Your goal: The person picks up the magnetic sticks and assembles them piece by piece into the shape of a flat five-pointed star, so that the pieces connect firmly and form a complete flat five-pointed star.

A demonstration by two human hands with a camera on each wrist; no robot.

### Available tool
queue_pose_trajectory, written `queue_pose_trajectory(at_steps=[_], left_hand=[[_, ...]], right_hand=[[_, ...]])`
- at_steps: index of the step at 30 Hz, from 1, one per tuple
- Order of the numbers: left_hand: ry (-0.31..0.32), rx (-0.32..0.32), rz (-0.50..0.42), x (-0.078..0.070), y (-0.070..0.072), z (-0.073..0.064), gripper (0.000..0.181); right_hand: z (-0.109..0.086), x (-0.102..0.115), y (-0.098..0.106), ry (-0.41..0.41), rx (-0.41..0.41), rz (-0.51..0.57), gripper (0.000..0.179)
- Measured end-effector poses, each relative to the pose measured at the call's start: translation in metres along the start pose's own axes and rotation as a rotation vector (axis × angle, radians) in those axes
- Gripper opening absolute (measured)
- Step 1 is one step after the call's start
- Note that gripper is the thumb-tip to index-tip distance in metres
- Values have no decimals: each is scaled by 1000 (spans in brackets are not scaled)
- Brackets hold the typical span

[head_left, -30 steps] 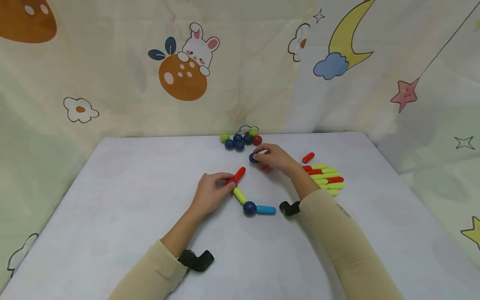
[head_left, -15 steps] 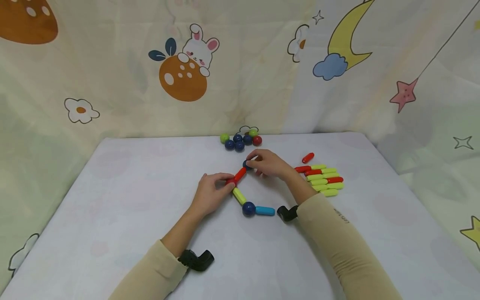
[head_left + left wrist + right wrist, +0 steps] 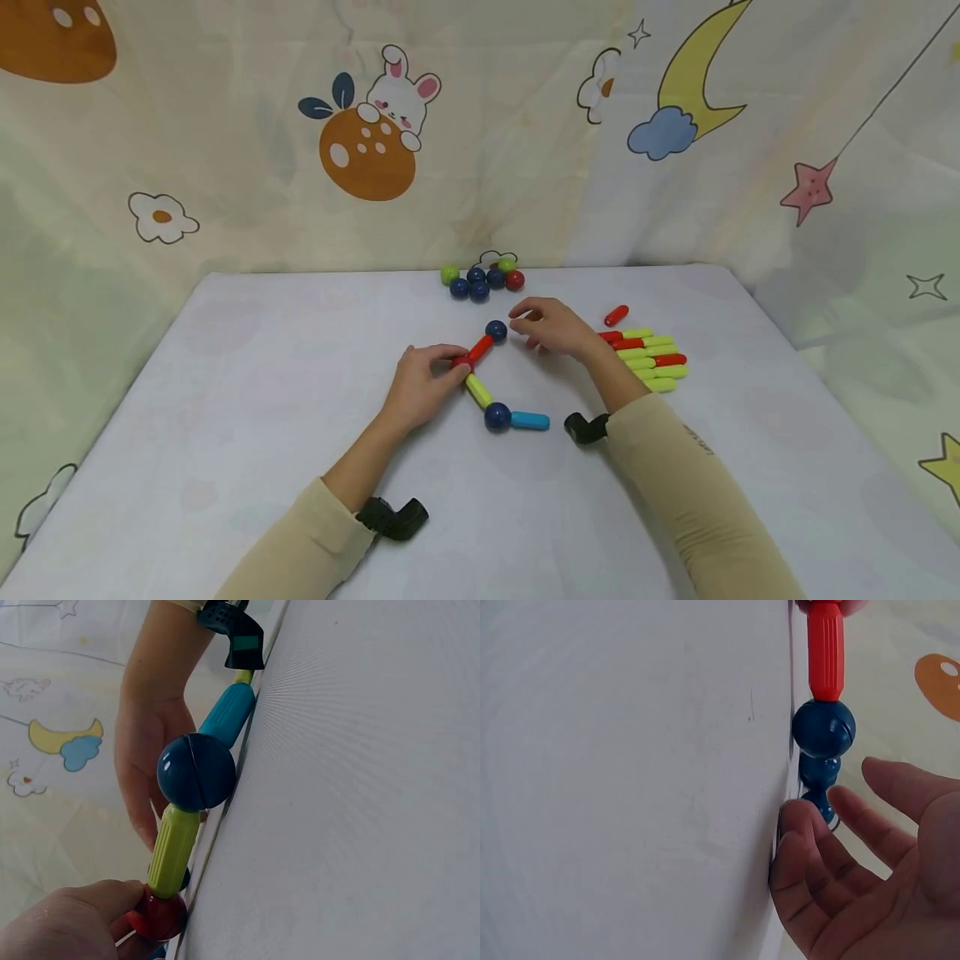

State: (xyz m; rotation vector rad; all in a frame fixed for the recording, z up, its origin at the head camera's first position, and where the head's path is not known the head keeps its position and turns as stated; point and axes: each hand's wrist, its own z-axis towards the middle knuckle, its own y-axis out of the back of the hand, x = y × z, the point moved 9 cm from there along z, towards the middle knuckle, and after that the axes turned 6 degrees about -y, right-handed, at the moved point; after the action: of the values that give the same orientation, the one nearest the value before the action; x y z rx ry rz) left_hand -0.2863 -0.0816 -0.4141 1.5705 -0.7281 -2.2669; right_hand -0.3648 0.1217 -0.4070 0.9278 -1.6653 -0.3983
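One red rod (image 3: 481, 349) slants diag. fwd & R to blue ball (image 3: 496, 332).

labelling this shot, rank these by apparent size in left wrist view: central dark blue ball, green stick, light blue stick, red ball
1. Central dark blue ball
2. Green stick
3. Light blue stick and red ball, unranked: close in size, the ball partly hidden.
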Motion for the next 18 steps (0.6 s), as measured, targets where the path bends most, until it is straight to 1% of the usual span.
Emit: queue_pose_trajectory(at_steps=[2, 4, 6, 9, 12, 15, 16, 18], left_hand=[[-1, -3, -6, 0, 0, -1, 25], [-9, -8, -13, 0, 1, -1, 25], [-20, -13, -20, -1, 0, -2, 25], [-37, -17, -25, -1, 0, -1, 24], [-42, -20, -20, -2, 1, -1, 24], [-33, -19, -14, -2, 1, -1, 24], [-30, -18, -12, -2, 1, 0, 24], [-22, -16, -2, 0, 2, 0, 24]], right_hand=[[-1, -2, 4, 1, -27, 4, 37], [-4, -2, 11, 10, -86, -18, 37], [-8, -4, 22, 21, -164, -64, 37], [-16, -11, 43, 15, -302, -165, 35], [-24, -24, 66, -21, -406, -236, 37], [-30, -43, 84, -84, -459, -271, 40], [-32, -49, 89, -105, -464, -275, 41], [-33, -61, 96, -133, -451, -278, 41]])
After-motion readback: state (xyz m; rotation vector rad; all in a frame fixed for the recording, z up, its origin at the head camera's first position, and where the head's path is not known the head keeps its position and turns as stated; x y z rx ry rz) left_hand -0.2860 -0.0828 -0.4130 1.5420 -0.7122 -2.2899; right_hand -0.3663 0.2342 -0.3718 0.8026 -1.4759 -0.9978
